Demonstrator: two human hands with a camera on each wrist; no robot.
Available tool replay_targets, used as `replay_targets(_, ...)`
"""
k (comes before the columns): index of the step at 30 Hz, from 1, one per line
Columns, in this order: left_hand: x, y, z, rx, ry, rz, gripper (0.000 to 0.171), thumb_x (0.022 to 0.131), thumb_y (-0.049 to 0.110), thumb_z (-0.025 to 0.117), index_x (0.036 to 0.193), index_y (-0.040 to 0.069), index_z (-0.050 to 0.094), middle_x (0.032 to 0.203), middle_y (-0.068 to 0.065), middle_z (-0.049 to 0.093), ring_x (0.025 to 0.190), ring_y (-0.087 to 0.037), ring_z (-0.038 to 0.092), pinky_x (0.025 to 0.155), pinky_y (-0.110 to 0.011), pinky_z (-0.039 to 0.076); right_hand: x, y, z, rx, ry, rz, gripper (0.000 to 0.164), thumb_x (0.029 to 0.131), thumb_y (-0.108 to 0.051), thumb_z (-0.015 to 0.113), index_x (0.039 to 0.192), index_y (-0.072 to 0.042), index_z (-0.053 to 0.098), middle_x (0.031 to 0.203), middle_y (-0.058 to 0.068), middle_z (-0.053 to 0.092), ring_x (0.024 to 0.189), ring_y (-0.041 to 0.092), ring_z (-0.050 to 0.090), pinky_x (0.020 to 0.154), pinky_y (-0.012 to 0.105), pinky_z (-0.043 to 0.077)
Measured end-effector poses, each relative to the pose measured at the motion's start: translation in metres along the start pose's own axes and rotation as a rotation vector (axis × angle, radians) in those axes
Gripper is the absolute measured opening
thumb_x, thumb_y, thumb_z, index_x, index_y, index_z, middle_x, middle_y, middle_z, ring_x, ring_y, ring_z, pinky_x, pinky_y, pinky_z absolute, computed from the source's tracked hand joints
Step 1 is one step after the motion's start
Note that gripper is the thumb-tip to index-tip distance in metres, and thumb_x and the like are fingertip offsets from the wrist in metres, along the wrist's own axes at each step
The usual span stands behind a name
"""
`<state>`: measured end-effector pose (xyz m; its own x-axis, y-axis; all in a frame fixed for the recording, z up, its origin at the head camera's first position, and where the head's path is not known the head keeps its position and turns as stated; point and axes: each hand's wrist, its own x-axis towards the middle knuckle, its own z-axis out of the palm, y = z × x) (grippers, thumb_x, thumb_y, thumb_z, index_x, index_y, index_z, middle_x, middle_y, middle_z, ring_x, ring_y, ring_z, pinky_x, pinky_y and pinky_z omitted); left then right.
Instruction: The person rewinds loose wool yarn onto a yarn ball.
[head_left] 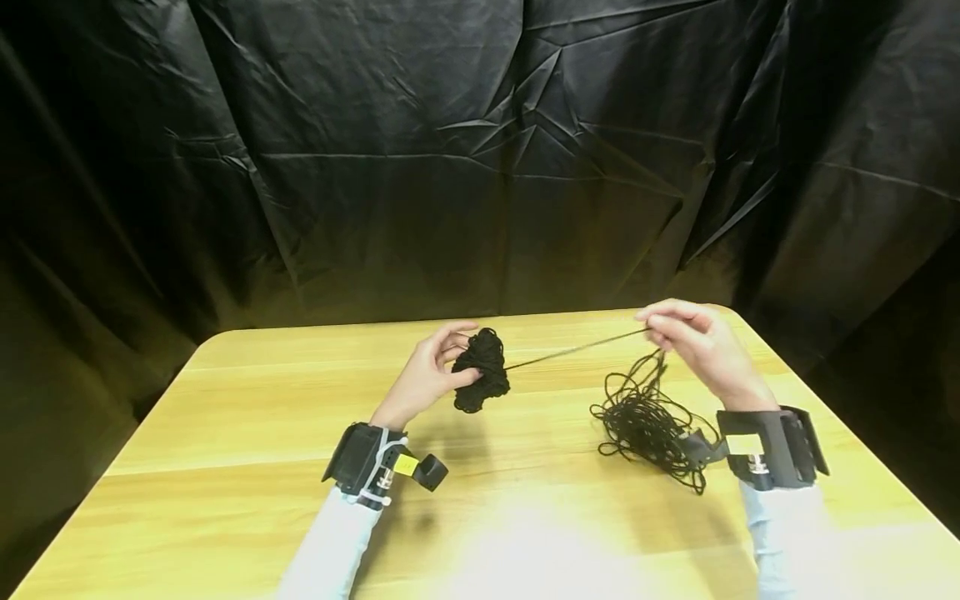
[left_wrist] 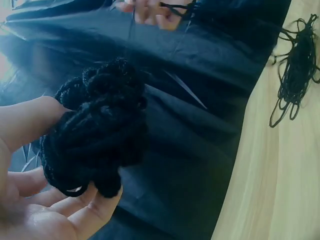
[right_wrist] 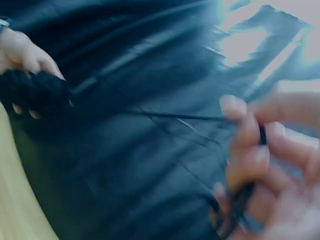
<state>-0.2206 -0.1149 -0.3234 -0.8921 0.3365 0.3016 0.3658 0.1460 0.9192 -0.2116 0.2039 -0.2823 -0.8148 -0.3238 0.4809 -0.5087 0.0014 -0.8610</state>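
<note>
My left hand [head_left: 429,377] grips a bundle of black cord [head_left: 486,371] between thumb and fingers, held above the table. In the left wrist view the bundle [left_wrist: 100,130] shows thick wound loops, with the thumb on one side and fingertips on the other. A single taut strand [head_left: 573,348] runs from it to my right hand [head_left: 701,350], which pinches the strand between thumb and fingertips. More cord trails through the right fingers [right_wrist: 245,145] in the right wrist view. Below that hand a loose tangle of the same cord [head_left: 648,417] lies on the table.
The light wooden table [head_left: 262,467] has rounded far corners. Behind it hangs a creased black sheet [head_left: 375,167]. Each wrist wears a black strap with a small camera; the right one [head_left: 772,446] overlaps the tangle's edge in the head view.
</note>
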Motion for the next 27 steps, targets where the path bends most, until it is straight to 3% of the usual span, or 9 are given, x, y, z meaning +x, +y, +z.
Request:
replay_targets(3, 0.001, 0.001, 0.001, 0.033, -0.008, -0.001, 0.053, 0.073, -0.008, 0.064, 0.123, -0.001, 0.048, 0.101, -0.015, 0.056, 0.100, -0.025, 0.055, 0.076, -0.021, 0.044, -0.002, 0.004, -0.003, -0.298, 0.050, 0.098, 0.023, 0.090, -0.015, 0.053, 0.104, 0.001, 0.063, 0.091, -0.001, 0.064, 0.085, 0.006, 0.055, 0.078, 0.016, 0.042)
replay_targets(5, 0.002, 0.001, 0.004, 0.032, -0.017, 0.003, 0.050, 0.073, -0.007, 0.064, 0.121, -0.002, 0.050, 0.101, -0.017, 0.058, 0.098, -0.024, 0.056, 0.075, -0.020, 0.045, -0.001, 0.010, 0.005, -0.457, -0.020, 0.133, 0.028, 0.089, -0.019, 0.054, 0.111, -0.002, 0.060, 0.109, 0.001, 0.062, 0.100, 0.009, 0.054, 0.088, 0.022, 0.041)
replay_targets(8, 0.004, 0.001, 0.011, -0.002, -0.037, 0.021, 0.048, 0.072, -0.008, 0.063, 0.119, -0.004, 0.050, 0.102, -0.019, 0.059, 0.096, -0.024, 0.057, 0.074, -0.019, 0.046, 0.003, 0.025, 0.030, -0.448, -0.201, 0.108, 0.037, 0.089, -0.015, 0.054, 0.124, -0.003, 0.050, 0.129, 0.011, 0.048, 0.117, 0.022, 0.045, 0.096, 0.039, 0.038)
replay_targets(12, 0.007, 0.001, 0.019, -0.060, -0.046, 0.025, 0.049, 0.073, -0.008, 0.063, 0.120, -0.003, 0.049, 0.105, -0.019, 0.057, 0.101, -0.024, 0.056, 0.081, -0.023, 0.046, 0.005, 0.044, 0.068, -0.275, -0.371, 0.158, 0.050, 0.089, -0.014, 0.053, 0.135, -0.004, 0.035, 0.137, 0.013, 0.038, 0.124, 0.026, 0.037, 0.100, 0.044, 0.030)
replay_targets(15, 0.009, 0.000, 0.023, -0.073, -0.025, 0.024, 0.052, 0.075, -0.008, 0.063, 0.124, -0.001, 0.047, 0.105, -0.018, 0.056, 0.105, -0.026, 0.054, 0.087, -0.030, 0.044, 0.002, 0.054, 0.091, -0.133, -0.406, 0.223, 0.046, 0.090, -0.015, 0.052, 0.131, -0.001, 0.040, 0.128, 0.016, 0.047, 0.119, 0.026, 0.044, 0.099, 0.043, 0.033)
replay_targets(19, 0.010, 0.000, 0.025, -0.088, 0.069, 0.035, 0.053, 0.075, -0.006, 0.063, 0.125, 0.003, 0.046, 0.102, -0.017, 0.054, 0.106, -0.027, 0.053, 0.093, -0.039, 0.040, -0.001, 0.058, 0.106, -0.035, -0.372, 0.247, 0.026, 0.092, -0.014, 0.047, 0.108, 0.005, 0.057, 0.090, 0.013, 0.062, 0.089, 0.021, 0.060, 0.085, 0.036, 0.046)
replay_targets(21, 0.010, -0.001, 0.025, -0.099, 0.138, 0.041, 0.052, 0.075, -0.004, 0.064, 0.124, 0.004, 0.048, 0.100, -0.014, 0.053, 0.104, -0.027, 0.054, 0.093, -0.040, 0.040, -0.001, 0.056, 0.110, -0.075, -0.354, 0.215, 0.022, 0.093, -0.013, 0.046, 0.097, 0.004, 0.060, 0.070, 0.006, 0.056, 0.068, 0.015, 0.056, 0.070, 0.028, 0.048)
replay_targets(23, 0.010, -0.003, 0.024, -0.088, 0.197, 0.048, 0.051, 0.075, -0.002, 0.065, 0.123, 0.004, 0.049, 0.099, -0.012, 0.052, 0.101, -0.026, 0.055, 0.091, -0.037, 0.042, -0.001, 0.052, 0.112, -0.154, -0.340, 0.178, 0.022, 0.093, -0.012, 0.046, 0.095, 0.003, 0.062, 0.065, 0.002, 0.048, 0.056, 0.010, 0.047, 0.055, 0.022, 0.044)
replay_targets(27, 0.010, -0.004, 0.023, -0.014, 0.248, 0.058, 0.053, 0.073, -0.004, 0.066, 0.122, 0.004, 0.050, 0.096, -0.013, 0.053, 0.094, -0.025, 0.056, 0.090, -0.033, 0.043, -0.002, 0.038, 0.112, -0.328, -0.327, 0.114, 0.021, 0.091, -0.015, 0.050, 0.100, -0.004, 0.065, 0.067, 0.000, 0.051, 0.056, 0.007, 0.043, 0.050, 0.020, 0.037)
